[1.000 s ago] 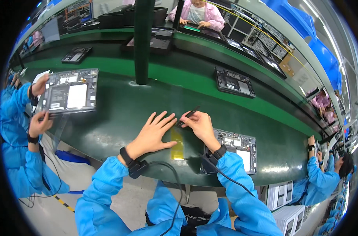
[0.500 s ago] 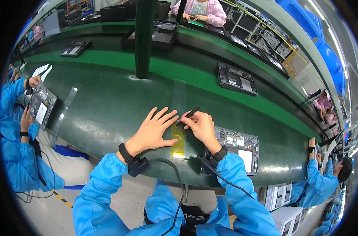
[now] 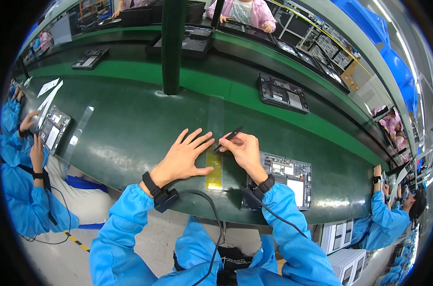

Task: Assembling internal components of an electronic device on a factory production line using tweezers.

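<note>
My left hand [image 3: 182, 157] lies palm down on the green bench, fingers spread, with its fingertips and thumb at the left edge of a clear strip [image 3: 216, 112] and a yellow film piece [image 3: 214, 177]. Between the fingers of my right hand [image 3: 245, 151] is a slim black pen-like tool [image 3: 233, 134]; its exact kind does not show. The tool's lower tip points at the strip, just above the yellow film; whether it touches is too small to tell. Beside my right wrist sits an opened electronic device [image 3: 296, 177] with exposed circuit boards and a white panel, partly covered by the wrist.
Opened devices [image 3: 283, 93] [image 3: 90, 58] lie on the brighter green band beyond the bench. A green post [image 3: 171, 52] stands ahead. Another clear strip [image 3: 79, 133] is stuck at left, near a co-worker's device [image 3: 55, 128]. Cables [image 3: 208, 202] hang from my wristbands.
The devices on the green band have shifted slightly left. At left, the co-worker's device is lower and a hand has left it for the white strips. My hands have barely moved.
</note>
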{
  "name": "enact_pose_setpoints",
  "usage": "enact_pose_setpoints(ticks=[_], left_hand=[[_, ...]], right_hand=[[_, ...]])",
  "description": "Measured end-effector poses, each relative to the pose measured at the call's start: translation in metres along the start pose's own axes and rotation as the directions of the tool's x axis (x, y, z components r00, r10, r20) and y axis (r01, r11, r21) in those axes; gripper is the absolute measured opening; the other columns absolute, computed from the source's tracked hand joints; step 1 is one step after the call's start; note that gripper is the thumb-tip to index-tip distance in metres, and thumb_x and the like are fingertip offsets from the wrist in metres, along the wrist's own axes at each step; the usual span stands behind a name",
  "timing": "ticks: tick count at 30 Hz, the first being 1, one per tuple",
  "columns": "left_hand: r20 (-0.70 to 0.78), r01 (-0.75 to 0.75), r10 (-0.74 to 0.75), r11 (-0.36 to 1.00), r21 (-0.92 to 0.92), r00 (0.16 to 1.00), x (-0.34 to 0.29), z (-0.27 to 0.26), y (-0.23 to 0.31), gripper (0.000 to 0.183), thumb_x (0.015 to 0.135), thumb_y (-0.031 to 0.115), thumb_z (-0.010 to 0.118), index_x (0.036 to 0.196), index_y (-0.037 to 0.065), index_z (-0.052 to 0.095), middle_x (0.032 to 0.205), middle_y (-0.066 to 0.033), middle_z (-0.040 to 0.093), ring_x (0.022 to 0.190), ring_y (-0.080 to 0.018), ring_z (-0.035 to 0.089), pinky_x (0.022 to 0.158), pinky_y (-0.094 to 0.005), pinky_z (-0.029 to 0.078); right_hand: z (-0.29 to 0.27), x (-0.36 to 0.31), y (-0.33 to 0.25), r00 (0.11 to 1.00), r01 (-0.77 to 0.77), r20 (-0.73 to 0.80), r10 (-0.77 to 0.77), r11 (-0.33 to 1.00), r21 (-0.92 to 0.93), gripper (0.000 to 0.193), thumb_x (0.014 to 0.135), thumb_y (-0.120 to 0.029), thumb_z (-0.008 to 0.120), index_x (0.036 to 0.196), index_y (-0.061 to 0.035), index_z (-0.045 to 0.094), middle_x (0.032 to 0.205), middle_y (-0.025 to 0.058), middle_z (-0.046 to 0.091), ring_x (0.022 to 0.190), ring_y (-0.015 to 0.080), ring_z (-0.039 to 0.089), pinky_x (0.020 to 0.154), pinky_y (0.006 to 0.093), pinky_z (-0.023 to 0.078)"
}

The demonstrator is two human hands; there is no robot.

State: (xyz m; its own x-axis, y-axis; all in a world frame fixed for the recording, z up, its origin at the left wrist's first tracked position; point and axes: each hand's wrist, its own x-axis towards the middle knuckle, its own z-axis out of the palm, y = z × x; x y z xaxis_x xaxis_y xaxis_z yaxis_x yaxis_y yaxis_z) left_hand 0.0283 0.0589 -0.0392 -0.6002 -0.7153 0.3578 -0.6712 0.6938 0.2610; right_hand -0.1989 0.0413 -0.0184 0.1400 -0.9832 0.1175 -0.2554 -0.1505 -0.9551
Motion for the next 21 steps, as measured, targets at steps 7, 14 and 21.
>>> enact_pose_setpoints(ticks=[7, 14, 21], left_hand=[[0.066, -0.011, 0.016, 0.998, -0.068, 0.998, 0.008, -0.008, 0.000, 0.086, 0.083, 0.052, 0.073, 0.151, 0.008, 0.044, 0.157, -0.0137, 0.042, 0.148, -0.0339, 0.034, 0.123, -0.0546, 0.020], [0.049, -0.040, 0.045, 0.994, -0.106, 0.998, 0.054, -0.050, 0.046, 0.070, 0.088, 0.030, 0.071, 0.146, 0.000, 0.046, 0.147, -0.0206, 0.047, 0.130, -0.0396, 0.047, 0.111, -0.0467, 0.037], [0.172, -0.383, 0.445, 0.873, -0.301, 0.879, 0.165, 0.024, 0.189, 0.059, 0.089, 0.034, 0.069, 0.133, -0.004, 0.057, 0.140, -0.0221, 0.051, 0.127, -0.0393, 0.048, 0.107, -0.0476, 0.041]], right_hand=[[-0.063, -0.020, -0.037, 0.996, 0.034, -0.087, -0.008, 0.953, 0.301, 0.017, 0.092, -0.008, 0.075, 0.100, 0.0059, 0.071, 0.091, 0.0146, 0.075, 0.077, 0.0195, 0.073, 0.071, 0.0305, 0.062], [-0.221, -0.139, -0.048, 0.808, -0.069, -0.577, 0.121, 0.991, 0.112, 0.022, 0.093, -0.020, 0.075, 0.099, 0.0007, 0.071, 0.088, 0.0104, 0.076, 0.074, 0.0161, 0.074, 0.058, 0.0229, 0.046], [-0.280, -0.165, 0.015, 0.824, -0.184, -0.481, 0.299, 0.944, 0.272, 0.020, 0.093, -0.018, 0.075, 0.100, 0.0004, 0.071, 0.089, 0.0108, 0.076, 0.074, 0.0168, 0.074, 0.058, 0.0227, 0.045]])
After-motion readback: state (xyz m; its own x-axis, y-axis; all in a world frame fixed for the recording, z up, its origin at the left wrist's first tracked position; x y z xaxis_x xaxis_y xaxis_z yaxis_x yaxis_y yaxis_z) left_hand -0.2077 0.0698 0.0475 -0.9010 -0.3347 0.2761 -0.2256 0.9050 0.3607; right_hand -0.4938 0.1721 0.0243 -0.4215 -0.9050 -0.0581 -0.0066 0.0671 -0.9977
